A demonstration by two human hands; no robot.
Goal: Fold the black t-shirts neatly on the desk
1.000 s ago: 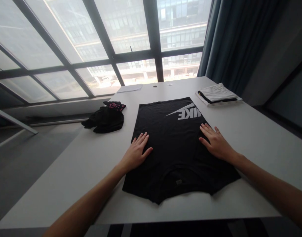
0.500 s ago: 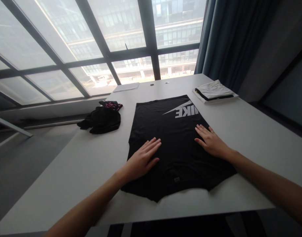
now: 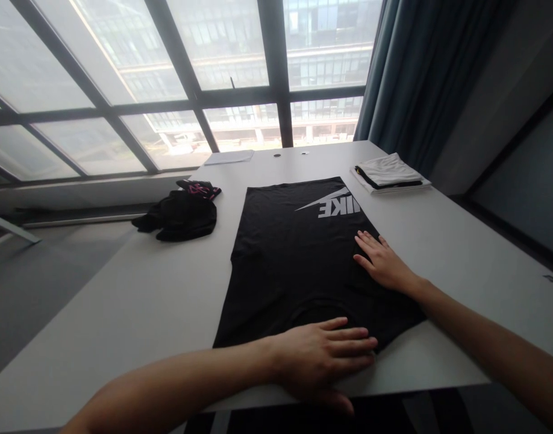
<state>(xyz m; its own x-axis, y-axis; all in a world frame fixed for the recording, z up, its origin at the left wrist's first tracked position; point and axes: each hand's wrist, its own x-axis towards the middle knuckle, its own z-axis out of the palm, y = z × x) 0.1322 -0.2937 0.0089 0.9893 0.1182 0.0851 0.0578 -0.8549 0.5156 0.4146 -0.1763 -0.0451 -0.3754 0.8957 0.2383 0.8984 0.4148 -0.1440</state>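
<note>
A black T-shirt (image 3: 290,253) with a pale NIKE print lies spread on the white table, its neckline toward me. The print reads upside down near the far right edge of the shirt. My left hand (image 3: 324,355) is over the collar at the near edge, palm down with fingers stretched to the right, and it covers part of the neckline. On the right side of the shirt my right hand (image 3: 385,262) rests flat, fingers spread and pointing away from me. Neither hand grips the fabric.
Crumpled black clothing (image 3: 181,214) with a pink-marked piece sits at the table's left edge. A folded stack of white and black clothes (image 3: 389,172) lies at the far right. Paper (image 3: 229,158) is at the back left of the white table (image 3: 145,313), before the window.
My left hand has moved from the left part of the shirt toward me and to the right, over the collar. My right hand stays in nearly the same place.
</note>
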